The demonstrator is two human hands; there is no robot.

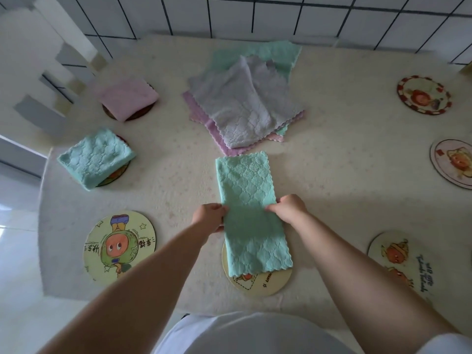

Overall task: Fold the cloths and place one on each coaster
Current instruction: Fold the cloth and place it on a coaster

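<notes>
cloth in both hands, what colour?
Mint green with a quilted diamond texture and scalloped edges; the cloth shows clearly in the head view, its only view.

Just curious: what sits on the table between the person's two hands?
In the head view, a green cloth folded into a long strip lies between the left hand and right hand, both pinching its edges.

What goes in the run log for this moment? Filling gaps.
both hands pinch green cloth | half-folded strip over near coaster | two coasters already covered
</notes>
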